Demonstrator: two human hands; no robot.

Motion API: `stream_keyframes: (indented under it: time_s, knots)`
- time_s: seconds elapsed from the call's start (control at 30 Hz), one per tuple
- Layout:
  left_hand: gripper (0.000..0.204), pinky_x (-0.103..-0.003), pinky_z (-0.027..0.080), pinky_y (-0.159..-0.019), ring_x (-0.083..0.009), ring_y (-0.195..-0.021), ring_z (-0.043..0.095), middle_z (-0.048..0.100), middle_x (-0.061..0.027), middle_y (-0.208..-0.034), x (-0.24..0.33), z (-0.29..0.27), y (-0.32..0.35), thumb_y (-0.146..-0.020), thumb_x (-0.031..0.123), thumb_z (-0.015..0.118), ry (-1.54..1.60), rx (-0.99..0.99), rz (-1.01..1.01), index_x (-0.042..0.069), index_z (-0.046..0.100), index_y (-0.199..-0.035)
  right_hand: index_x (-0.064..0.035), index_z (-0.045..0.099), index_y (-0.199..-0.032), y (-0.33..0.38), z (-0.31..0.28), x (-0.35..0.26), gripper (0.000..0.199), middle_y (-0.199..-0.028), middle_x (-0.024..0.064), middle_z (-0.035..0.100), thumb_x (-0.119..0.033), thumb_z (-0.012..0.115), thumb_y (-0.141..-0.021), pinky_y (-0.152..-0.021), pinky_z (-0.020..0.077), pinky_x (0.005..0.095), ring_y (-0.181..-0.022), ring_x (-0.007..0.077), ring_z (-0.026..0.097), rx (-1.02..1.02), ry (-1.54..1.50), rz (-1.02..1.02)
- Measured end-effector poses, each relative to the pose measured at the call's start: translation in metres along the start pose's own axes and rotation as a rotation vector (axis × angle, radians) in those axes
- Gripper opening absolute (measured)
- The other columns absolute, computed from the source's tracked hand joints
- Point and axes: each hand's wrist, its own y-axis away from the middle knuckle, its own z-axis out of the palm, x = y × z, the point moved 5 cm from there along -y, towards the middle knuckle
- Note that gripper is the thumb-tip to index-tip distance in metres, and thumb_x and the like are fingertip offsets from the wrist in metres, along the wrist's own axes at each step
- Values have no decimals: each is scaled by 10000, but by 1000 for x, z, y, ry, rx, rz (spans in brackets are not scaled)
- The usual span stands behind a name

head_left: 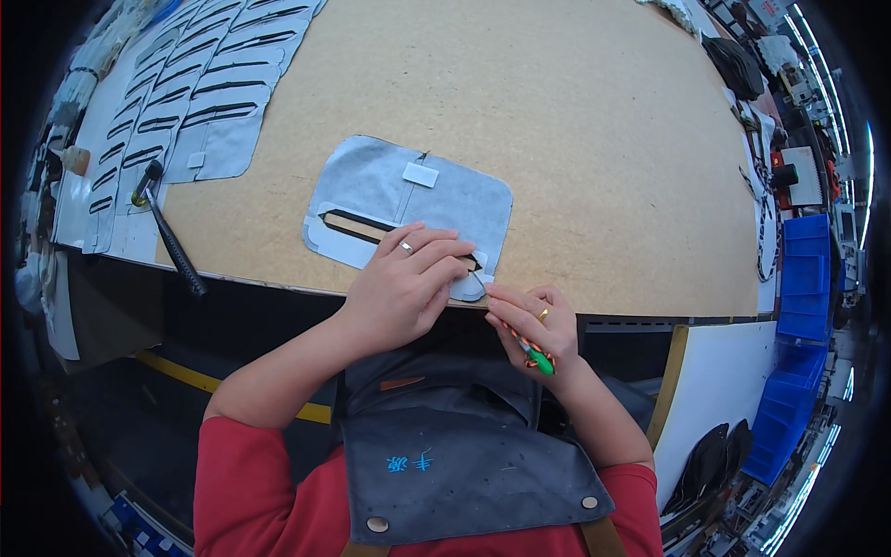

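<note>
A light grey fabric piece (371, 190) with a long dark-edged slit and a small white tag lies flat at the near edge of a brown board table (575, 130). My left hand (404, 283) presses down on its near right part, fingers spread over the slit's end. My right hand (529, 320) grips a thin pointed tool with an orange and green handle (531, 353); its metal tip touches the fabric's near right corner beside my left fingertips.
A stack of similar grey slit pieces (200, 84) lies overlapped at the far left. A hammer with a black handle (167, 227) rests at the left table edge. Blue bins (803, 278) stand to the right. I wear a dark apron (464, 446).
</note>
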Motion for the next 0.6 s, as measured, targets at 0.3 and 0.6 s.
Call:
stream_keyframes:
  time_s: [0.3,0.6]
  knots:
    - [177,-408,335,-1027,-202,-1159,506,583,-25,-1136,-2,1,0,-790,59,585,0,-15,2,85,580,-965,-57,636,-916,-1,-1,-1,210,-982,91,689,8,699,-727,-637,451,295,-717,178,648,-43,42,-19]
    - [190,-421,356,-1014,-217,-1149,524,600,-31,-1146,-1,-1,0,-758,17,604,21,5,-18,91,595,-932,-28,649,-920,5,-5,19,148,-979,115,686,6,677,-779,-729,503,303,-809,223,661,10,-383,414]
